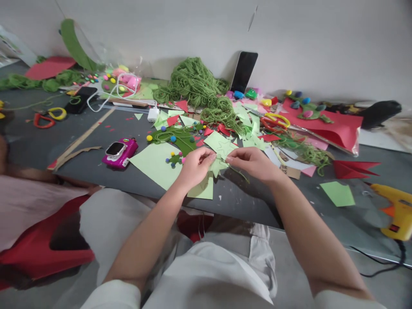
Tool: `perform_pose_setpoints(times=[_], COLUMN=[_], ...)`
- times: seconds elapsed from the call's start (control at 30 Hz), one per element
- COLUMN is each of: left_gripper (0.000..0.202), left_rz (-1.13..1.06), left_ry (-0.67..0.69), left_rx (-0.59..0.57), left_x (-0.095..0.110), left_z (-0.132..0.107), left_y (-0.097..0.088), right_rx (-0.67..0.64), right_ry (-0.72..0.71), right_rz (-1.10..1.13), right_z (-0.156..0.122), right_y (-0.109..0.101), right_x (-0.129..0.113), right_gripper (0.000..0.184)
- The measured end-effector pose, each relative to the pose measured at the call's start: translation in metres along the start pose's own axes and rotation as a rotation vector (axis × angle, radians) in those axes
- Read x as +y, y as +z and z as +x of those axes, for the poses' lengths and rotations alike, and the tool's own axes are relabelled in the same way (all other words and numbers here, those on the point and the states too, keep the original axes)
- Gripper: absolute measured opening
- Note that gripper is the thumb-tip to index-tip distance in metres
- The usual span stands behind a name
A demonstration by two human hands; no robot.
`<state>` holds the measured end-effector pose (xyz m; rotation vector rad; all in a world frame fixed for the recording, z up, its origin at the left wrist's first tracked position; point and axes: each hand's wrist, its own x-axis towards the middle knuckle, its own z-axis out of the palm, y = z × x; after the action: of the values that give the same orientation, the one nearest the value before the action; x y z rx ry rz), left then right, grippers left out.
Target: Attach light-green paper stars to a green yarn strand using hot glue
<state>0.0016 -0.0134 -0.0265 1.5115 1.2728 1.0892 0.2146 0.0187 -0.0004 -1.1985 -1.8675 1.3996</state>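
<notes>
Between my hands is a light green paper star [217,166], held just above the dark table. My left hand [197,166] pinches its left side between thumb and fingers. At the star's right edge, the thumb and fingers of my right hand [252,162] are pressed together. A thin strand of green yarn [240,174] trails below the right fingers; whether they grip it too is hard to see. Behind the star lies a light green paper piece [219,143] with star outlines drawn on it. A larger light green sheet [156,163] lies under my left hand.
Green yarn [196,81] is heaped against the wall beside a leaning phone [243,72]. Scissors [275,122] lie among paper scraps. A magenta device with a watch [120,152] sits left; a yellow glue gun [394,210] is far right. Another person's sleeve [38,206] shows at left.
</notes>
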Motion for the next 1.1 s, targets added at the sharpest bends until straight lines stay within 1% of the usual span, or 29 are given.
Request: perform_pose_setpoints(times=[0.13, 0.23, 0.4, 0.6, 0.8, 0.93, 1.1], left_gripper=[0.021, 0.022, 0.022, 0.03, 0.038, 0.04, 0.039], left_rz=[0.044, 0.101, 0.152, 0.277, 0.379, 0.428, 0.44], left_ry=[-0.006, 0.016, 0.053, 0.116, 0.187, 0.197, 0.171], left_rx=[0.028, 0.049, 0.074, 0.137, 0.192, 0.269, 0.355], left_x=[0.0, -0.003, -0.006, 0.001, 0.006, 0.008, 0.014], left_z=[0.0, -0.001, -0.001, -0.002, -0.005, -0.006, -0.004], left_y=[0.0, 0.0, -0.001, -0.005, -0.005, -0.013, -0.036], right_rx=[-0.023, -0.012, 0.011, 0.094, 0.117, 0.09, 0.117], right_ry=[-0.024, -0.049, -0.05, -0.089, -0.079, -0.098, -0.128], right_rz=[-0.039, -0.07, -0.102, -0.15, -0.13, -0.1, -0.082], right_z=[0.001, 0.002, 0.002, 0.001, -0.001, -0.003, -0.003], right_y=[-0.001, 0.0, 0.001, 0.001, -0.001, -0.002, -0.005], right_x=[0.002, 0.004, 0.005, 0.003, 0.002, 0.0, 0.0], right_gripper=[0.052, 0.056, 0.059, 0.062, 0.064, 0.06, 0.057])
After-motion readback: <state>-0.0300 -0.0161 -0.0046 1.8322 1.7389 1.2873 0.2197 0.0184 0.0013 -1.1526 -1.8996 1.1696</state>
